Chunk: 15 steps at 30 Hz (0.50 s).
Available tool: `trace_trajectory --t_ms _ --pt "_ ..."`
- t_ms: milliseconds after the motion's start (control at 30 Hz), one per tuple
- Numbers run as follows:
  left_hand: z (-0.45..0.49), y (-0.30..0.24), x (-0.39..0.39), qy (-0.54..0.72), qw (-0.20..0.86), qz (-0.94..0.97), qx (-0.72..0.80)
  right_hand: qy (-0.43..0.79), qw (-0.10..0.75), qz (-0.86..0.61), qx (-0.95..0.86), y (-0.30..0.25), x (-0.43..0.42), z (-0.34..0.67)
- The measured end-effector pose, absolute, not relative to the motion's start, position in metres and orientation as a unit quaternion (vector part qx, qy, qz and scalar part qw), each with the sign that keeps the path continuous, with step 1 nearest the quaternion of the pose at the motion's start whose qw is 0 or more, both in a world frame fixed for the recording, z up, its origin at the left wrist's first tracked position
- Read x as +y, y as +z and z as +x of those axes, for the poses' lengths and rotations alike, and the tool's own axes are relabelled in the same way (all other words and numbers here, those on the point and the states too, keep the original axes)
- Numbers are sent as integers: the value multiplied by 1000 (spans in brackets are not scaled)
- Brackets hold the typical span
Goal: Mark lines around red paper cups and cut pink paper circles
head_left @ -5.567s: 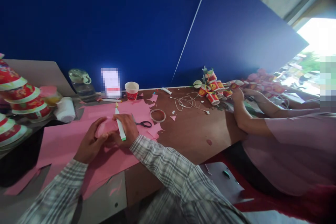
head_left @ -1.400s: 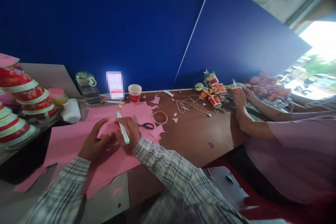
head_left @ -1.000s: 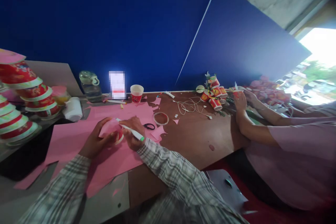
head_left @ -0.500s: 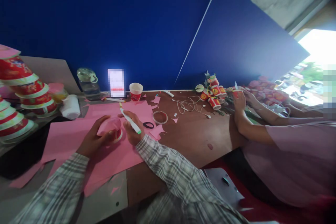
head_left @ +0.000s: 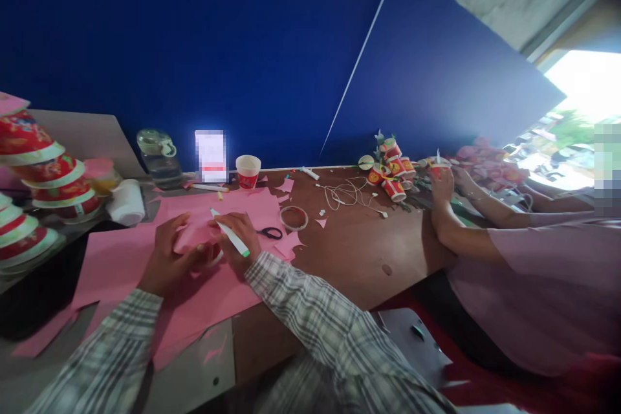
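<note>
Head view, right fingers (head_left: 237, 218) gripping marker (head_left: 233, 237), red cup (head_left: 248, 174), lettering (head_left: 248, 179) unreadable

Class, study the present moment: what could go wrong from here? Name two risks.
1. The right hand holds a white marker close to the pink piece in the left hand; a slip might leave a stray mark.
2. The scissors lie just beside the right hand, which might knock them.

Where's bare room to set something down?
Bare brown tabletop shows between the white earphones, right plaid sleeve and co-worker's forearm. Crowded: left side, with stacked cups and a bottle; around left hand and right hand, over pink paper.
</note>
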<state>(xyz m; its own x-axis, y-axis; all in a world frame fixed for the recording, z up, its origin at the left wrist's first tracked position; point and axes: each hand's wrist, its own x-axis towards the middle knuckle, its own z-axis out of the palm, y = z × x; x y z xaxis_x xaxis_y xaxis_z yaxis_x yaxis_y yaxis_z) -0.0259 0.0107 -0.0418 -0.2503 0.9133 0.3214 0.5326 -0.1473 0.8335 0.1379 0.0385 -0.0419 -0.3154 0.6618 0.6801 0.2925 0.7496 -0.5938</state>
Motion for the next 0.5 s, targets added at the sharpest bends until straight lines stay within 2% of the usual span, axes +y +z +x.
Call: trace_trajectory --t_ms 200,400,500 --pt "-32 -42 13 499 189 584 612 194 494 -326 -782 -38 36 138" --pt "-33 -39 15 496 129 619 595 182 495 -335 -781 -41 36 136" --pt "-31 -39 13 490 140 619 598 176 497 -337 -781 -43 35 136"
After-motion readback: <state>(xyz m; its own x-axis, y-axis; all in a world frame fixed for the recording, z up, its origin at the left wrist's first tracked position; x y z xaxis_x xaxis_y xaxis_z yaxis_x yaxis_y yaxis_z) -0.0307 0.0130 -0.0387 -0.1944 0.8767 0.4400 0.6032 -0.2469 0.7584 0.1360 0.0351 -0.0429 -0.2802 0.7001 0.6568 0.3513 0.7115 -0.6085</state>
